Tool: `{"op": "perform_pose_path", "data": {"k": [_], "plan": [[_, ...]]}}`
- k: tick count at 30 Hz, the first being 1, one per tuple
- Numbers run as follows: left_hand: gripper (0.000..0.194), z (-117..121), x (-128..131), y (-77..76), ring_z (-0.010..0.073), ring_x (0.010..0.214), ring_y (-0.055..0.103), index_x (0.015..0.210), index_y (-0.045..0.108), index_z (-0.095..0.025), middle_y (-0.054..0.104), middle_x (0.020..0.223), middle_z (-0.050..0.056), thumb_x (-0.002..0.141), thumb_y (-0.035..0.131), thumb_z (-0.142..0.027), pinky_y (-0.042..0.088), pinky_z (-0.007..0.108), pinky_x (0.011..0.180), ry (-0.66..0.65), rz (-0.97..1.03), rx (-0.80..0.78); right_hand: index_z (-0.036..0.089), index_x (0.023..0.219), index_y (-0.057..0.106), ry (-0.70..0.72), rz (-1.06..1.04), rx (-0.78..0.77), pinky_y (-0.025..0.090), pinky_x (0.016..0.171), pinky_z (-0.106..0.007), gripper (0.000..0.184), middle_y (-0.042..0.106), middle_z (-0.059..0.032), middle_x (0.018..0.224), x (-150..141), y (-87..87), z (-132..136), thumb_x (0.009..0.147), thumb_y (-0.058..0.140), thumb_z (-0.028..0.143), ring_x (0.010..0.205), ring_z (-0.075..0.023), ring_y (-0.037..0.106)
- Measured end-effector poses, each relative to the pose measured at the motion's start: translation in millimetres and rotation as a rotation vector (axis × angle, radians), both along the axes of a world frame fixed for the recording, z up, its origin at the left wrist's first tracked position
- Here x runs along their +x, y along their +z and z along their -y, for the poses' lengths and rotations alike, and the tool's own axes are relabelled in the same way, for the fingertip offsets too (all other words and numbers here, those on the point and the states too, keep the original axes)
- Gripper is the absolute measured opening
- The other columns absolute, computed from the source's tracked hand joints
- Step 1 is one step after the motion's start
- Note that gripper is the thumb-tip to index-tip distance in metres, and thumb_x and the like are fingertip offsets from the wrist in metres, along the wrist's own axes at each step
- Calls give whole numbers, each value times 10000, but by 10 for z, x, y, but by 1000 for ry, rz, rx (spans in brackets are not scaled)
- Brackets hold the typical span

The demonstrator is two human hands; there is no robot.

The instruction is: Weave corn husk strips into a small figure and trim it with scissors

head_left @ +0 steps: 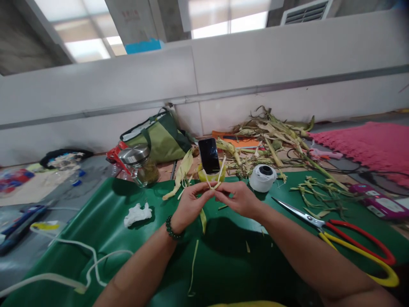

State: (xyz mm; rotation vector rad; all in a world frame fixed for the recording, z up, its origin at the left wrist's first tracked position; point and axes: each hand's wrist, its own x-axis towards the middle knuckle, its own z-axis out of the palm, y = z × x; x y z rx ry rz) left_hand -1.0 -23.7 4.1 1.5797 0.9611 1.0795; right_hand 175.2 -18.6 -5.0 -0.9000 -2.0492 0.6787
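Note:
Over the green mat (223,273), my left hand (192,204) and my right hand (238,199) meet with fingertips close together. Both pinch a pale strip of corn husk (213,186), whose two ends stick up in a V. A bead bracelet (173,228) circles my left wrist. Just beyond the hands, a black phone (209,155) leans upright on a yellow-green holder (203,175). One husk piece (203,221) hangs or lies below my left fingers; which of these, I cannot tell. A thin husk strip (193,268) lies nearer on the mat.
Red-and-yellow-handled scissors (322,224) lie at right, near a white tape roll (263,178) and husk scraps (316,192). Dried corn husks (271,132) pile up behind. A lidded glass jar (143,168), green bag (162,136), crumpled tissue (138,214) and white cable (92,256) are at left.

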Motion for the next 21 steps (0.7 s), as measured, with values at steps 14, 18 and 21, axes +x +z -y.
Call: {"op": "perform_pose_path", "data": {"k": [14,18,21], "plan": [[250,109,-45,124,136,619,588,842,671,-135,668,714,39,856,527,-339,448,233,610,-195,-368,90,174,517,383,86,13,-88,223,477,-224,468,295,53,503,2,35,14,891,430,451,489,-72,289],[278,75,-126,167,129,585,576,818,687,-132,661,678,37,840,552,-374,443,234,603,-254,-319,30,181,517,380,156,-70,-216,234,454,-218,493,305,57,488,-8,76,18,873,441,516,468,-65,287],[388,22,-128,133,138,609,575,715,642,-133,622,606,32,859,505,-465,445,242,623,-254,-209,-36,188,524,383,178,-98,-314,252,431,-213,521,356,54,448,2,74,-9,871,414,575,428,-62,316]]}}
